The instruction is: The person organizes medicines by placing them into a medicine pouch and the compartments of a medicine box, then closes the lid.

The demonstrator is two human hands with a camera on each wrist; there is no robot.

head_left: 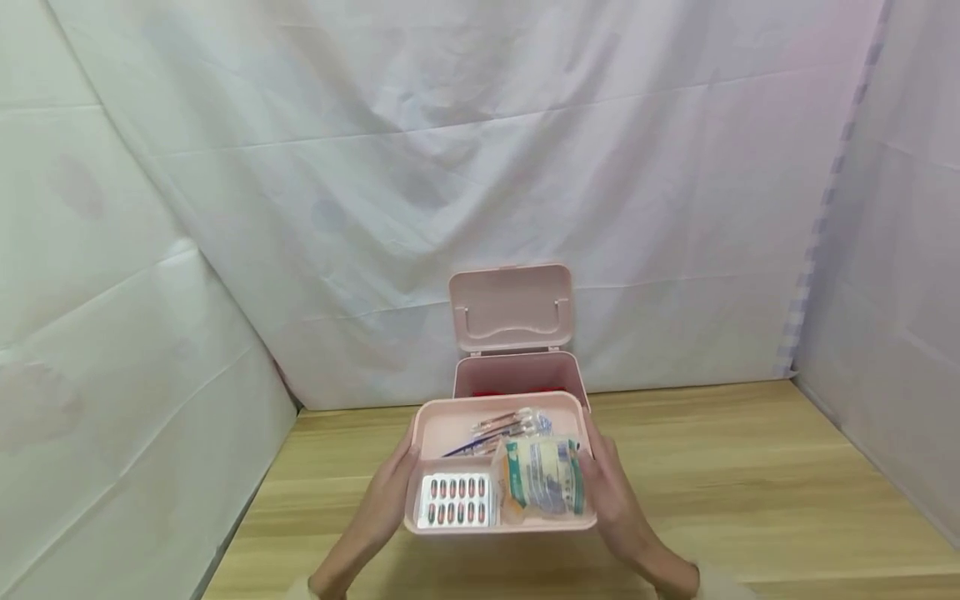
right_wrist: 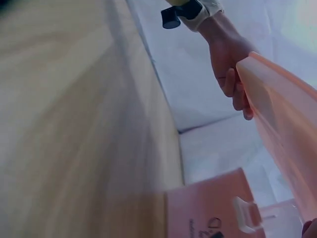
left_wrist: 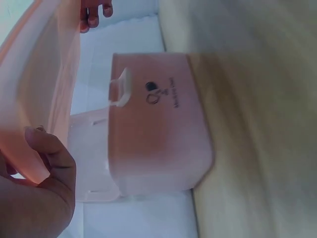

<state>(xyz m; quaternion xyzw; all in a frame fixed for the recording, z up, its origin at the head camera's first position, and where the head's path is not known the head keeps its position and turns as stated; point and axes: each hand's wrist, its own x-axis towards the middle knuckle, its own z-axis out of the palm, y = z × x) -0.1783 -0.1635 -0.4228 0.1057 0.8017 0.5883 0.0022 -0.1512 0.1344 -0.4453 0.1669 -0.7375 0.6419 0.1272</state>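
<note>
A pink divided tray [head_left: 442, 429] is lifted above the table, tipped toward the head camera. My left hand [head_left: 392, 486] grips its left side; in the left wrist view the thumb [left_wrist: 49, 144] hooks over the tray's edge. On the right side my right hand [head_left: 609, 492] holds the tray, mostly out of frame in its own wrist view. Inside lie a blister pack of capsules [head_left: 457, 500], a green-and-white plastic packet [head_left: 543, 475] and several thin sticks [head_left: 498, 429] in clear wrap. Behind the tray stands a pink box [left_wrist: 148, 129] with its lid [head_left: 512, 308] raised.
Something red [head_left: 487, 393] shows inside the box, mostly hidden by the tray. The box stands at the back of the wooden table [head_left: 720, 483], near a white cloth backdrop [head_left: 360, 208]. Cloth walls also enclose the left and right sides.
</note>
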